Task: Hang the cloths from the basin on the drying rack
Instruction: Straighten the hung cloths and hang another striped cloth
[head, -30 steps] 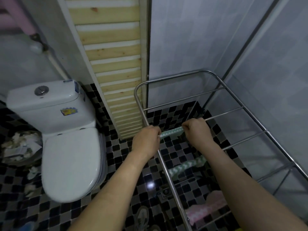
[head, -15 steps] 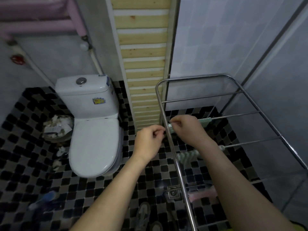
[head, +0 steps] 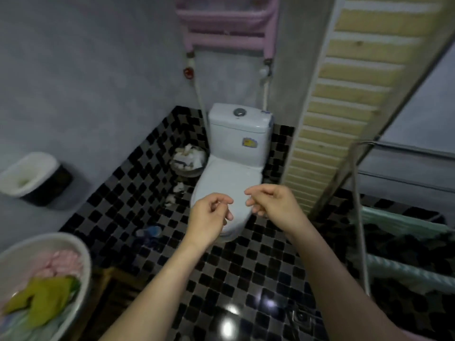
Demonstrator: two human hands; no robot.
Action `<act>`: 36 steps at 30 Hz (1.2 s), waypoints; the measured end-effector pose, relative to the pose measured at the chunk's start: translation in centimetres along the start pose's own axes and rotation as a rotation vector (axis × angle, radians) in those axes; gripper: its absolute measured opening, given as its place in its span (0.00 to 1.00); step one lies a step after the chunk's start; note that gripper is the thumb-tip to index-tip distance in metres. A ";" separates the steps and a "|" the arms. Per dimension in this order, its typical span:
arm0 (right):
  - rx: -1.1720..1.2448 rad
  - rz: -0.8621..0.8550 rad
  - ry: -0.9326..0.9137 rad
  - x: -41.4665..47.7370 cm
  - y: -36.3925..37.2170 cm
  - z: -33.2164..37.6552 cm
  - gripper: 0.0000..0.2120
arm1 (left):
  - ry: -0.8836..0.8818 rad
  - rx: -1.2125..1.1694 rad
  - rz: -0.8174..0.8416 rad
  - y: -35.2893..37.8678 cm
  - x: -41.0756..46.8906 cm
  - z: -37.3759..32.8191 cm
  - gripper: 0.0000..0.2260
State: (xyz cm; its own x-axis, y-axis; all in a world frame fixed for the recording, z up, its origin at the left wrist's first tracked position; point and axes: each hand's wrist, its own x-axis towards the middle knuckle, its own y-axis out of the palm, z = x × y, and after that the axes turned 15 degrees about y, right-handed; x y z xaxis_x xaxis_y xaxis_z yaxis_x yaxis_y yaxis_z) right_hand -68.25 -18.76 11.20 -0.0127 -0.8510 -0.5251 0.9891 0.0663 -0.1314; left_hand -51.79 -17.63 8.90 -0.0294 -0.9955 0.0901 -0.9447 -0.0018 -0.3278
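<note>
Pale-green cloths point(head: 398, 221) lie draped over two rails of the steel drying rack point(head: 358, 217) at the right edge of the head view; its other rails are out of frame, so free space cannot be judged. Left hand point(head: 209, 217) and right hand point(head: 270, 205) both in mid-air before the toilet point(head: 234, 180), well apart from the rack; fingers loosely curled, nothing held, nothing touched. White basin point(head: 85, 254) at lower left, beside the checkered tiled floor point(head: 246, 279); what it stands on is unclear; it holds a pink cloth point(head: 65, 263) toward the back, a yellow-green cloth point(head: 46, 296) uppermost at the front, something paler beneath at the frame edge. Judgement: step in hand is the reach to the basin for the next cloth; at least two pieces left to hang. To do it well: take the yellow-green cloth first, as it lies on top; pinch one edge and lift it clear so the pink one is not dragged out; find two adjacent corners, one per hand, before the carry; lay it across a bare rail, spread full width, not overlapping the pale-green ones. Risk: cloth trailing on the floor; keep it high.
</note>
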 end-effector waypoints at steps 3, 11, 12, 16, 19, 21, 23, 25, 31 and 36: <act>0.245 0.176 0.139 0.4 5.8 0.8 0.09 | -0.087 -0.078 -0.119 -5.6 -1.3 1.9 0.11; 0.296 0.503 0.508 1.8 25.8 0.1 0.12 | -0.371 -0.030 -0.414 -22.6 -7.0 10.8 0.10; 0.281 0.533 0.552 1.8 29.0 -0.3 0.13 | -0.413 0.001 -0.430 -25.2 -8.1 12.4 0.10; 0.205 0.590 0.697 1.3 38.6 -1.8 0.19 | -0.579 0.133 -0.403 -32.9 -12.0 18.7 0.08; 0.102 0.637 0.742 1.1 44.8 -3.5 0.20 | -0.689 0.223 -0.433 -37.3 -15.3 24.0 0.10; 0.041 0.641 0.740 1.6 47.0 -4.8 0.18 | -0.706 0.258 -0.430 -38.4 -16.6 26.0 0.11; -0.018 0.617 0.768 2.5 49.5 -6.4 0.17 | -0.672 0.296 -0.415 -39.3 -17.8 28.0 0.15; -0.081 0.592 0.796 3.6 51.7 -8.0 0.18 | -0.679 0.377 -0.443 -40.1 -18.6 30.1 0.14; -0.154 0.563 0.860 5.8 55.5 -11.6 0.17 | -0.832 0.394 -0.475 -41.1 -19.6 33.2 0.12; -0.324 0.408 0.700 5.4 57.3 -12.4 0.13 | -0.779 0.351 -0.484 -42.9 -19.4 32.7 0.08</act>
State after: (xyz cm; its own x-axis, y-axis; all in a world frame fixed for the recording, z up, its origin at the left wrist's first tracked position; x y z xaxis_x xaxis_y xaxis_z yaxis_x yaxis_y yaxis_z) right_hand -13.46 -13.10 -9.53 0.1408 -0.2197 -0.9654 0.8469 0.5317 0.0025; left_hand 0.01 -1.37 -9.51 0.6778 -0.6640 -0.3157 -0.6438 -0.3285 -0.6911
